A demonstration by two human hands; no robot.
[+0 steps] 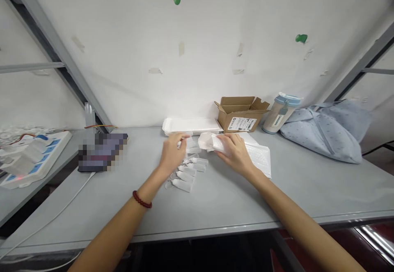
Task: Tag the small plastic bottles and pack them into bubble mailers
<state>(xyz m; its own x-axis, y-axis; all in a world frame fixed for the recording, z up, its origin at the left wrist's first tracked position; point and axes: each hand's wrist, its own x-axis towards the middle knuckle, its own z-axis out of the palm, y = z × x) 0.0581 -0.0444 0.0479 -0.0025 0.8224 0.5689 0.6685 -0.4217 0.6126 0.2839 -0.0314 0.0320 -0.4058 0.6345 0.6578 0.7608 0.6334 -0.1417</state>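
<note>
My left hand [172, 152] pinches a small white plastic vial [190, 142] above a row of several similar vials [187, 172] lying on the grey table [215, 202]. A red bead bracelet circles that wrist. My right hand [234, 150] grips a white bubble-wrap pouch [211, 141] with its mouth turned toward the left hand. The vial's tip is close to the pouch opening. Under the right hand lies a stack of flat white bubble mailers [260, 157].
At the back stand white trays [191, 125], an open cardboard box [241, 114] and a lidded tumbler [281, 114]. A pale blue cloth bag [326, 130] lies right. A blurred dark object [101, 150] and a power strip [33, 157] sit left.
</note>
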